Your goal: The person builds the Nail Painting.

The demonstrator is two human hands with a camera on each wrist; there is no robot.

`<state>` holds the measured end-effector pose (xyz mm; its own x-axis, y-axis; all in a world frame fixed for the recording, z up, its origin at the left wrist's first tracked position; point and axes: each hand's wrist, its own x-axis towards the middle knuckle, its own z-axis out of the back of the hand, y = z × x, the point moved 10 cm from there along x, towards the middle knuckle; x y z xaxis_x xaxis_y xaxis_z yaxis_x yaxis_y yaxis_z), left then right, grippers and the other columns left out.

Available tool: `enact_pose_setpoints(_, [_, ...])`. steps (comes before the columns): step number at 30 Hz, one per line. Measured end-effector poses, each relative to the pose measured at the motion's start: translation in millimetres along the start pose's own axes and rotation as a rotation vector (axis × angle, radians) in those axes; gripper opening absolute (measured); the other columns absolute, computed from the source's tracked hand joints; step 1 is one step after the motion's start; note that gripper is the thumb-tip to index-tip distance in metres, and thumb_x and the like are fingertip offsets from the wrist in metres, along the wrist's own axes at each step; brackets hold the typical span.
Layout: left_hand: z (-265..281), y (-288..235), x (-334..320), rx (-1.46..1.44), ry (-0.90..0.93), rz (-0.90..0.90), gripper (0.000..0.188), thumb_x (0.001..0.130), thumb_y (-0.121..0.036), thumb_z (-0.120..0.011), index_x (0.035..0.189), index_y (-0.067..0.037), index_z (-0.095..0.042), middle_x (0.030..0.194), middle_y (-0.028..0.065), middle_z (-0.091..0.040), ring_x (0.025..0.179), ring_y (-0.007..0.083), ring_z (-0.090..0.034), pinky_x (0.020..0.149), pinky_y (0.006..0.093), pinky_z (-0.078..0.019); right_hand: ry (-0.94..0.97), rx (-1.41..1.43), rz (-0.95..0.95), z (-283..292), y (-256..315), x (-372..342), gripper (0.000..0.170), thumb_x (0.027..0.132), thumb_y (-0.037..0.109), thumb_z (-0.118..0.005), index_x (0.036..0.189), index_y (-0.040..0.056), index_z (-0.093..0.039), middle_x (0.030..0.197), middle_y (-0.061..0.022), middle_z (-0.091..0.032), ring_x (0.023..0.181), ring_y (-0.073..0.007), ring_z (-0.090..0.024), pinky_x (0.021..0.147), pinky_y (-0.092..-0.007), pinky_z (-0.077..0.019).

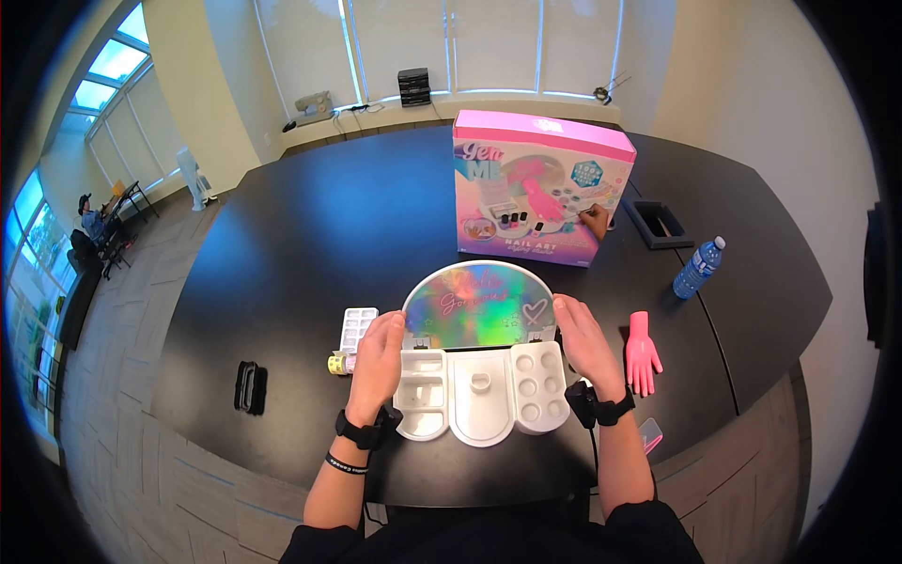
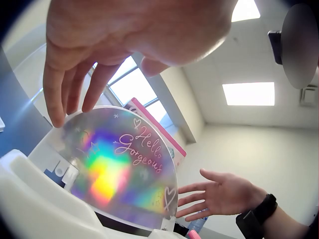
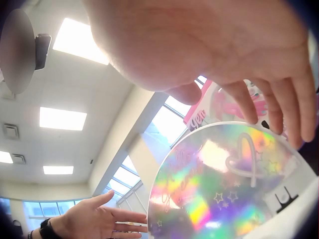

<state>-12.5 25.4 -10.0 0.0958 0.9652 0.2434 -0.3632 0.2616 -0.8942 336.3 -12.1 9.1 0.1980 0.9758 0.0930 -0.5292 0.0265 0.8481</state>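
Fingers (image 2: 55,94), straight and loosely spread, flank a glossy, iridescent half-round panel (image 1: 477,315) above smooth white trays (image 1: 481,415).

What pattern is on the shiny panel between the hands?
The panel has a rainbow sheen with hearts, stars and lettering, clearest in the left wrist view.

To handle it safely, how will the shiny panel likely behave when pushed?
The panel is probably stiff, as it shows no bend. Being glossy, it may feel slippery. Pushed high, it might tilt: its clips sit low.
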Motion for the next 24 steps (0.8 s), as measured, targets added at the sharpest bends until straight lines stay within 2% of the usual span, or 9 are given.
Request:
enact_pose_setpoints(5, [-2,-4,-6,0.023,-0.01,-0.019,0.06,0.12,-0.043,-0.045,0.145,0.008,-0.063,0.142,0.0178,-0.068,0.131,0.0264,-0.066,0.109,0.0399,-0.0558,-0.012,0.019,0.009,-1,-3,-5,0.056,0.117,0.048,-0.047,0.145,0.0015,-0.061,0.14,-0.0243,-0.063,0.13,-0.0397,-0.063,0.113,-0.0438,-0.0468])
enact_pose_setpoints(7, [1,-2,-9,-0.032,-0.06,0.022,0.057,0.118,-0.041,-0.048,0.139,0.009,-0.066,0.14,0.0251,-0.069,0.133,0.0386,-0.064,0.115,0.0433,-0.0467,-0.018,0.036,0.009,-2,-4,-7,0.054,0.117,0.047,-0.047,0.144,0.0016,-0.062,0.14,-0.024,-0.064,0.13,-0.0393,-0.063,0.113,-0.0438,-0.0471])
enact_pose_setpoints(17, [-1,-12,-20,0.0,-0.043,0.033,0.058,0.118,-0.042,-0.048,0.144,0.008,-0.063,0.144,0.0246,-0.066,0.134,0.0382,-0.063,0.116,0.0431,-0.0462,-0.043,0.05,-0.01,-3,-8,-18,0.049,0.117,0.043,-0.05,0.138,0.0006,-0.062,0.135,-0.0212,-0.065,0.121,-0.0349,-0.066,0.109,-0.0428,-0.0489])
enact_pose_setpoints(24, [-1,-7,-23,-0.004,-0.041,0.045,0.056,0.118,-0.042,-0.049,0.142,0.006,-0.064,0.138,0.0224,-0.067,0.127,0.0353,-0.065,0.111,0.042,-0.0486,-0.036,0.068,-0.029,-5,-11,-23,0.048,0.117,0.042,-0.051,0.136,-0.0003,-0.062,0.134,-0.0204,-0.065,0.118,-0.0324,-0.067,0.106,-0.0415,-0.0503])
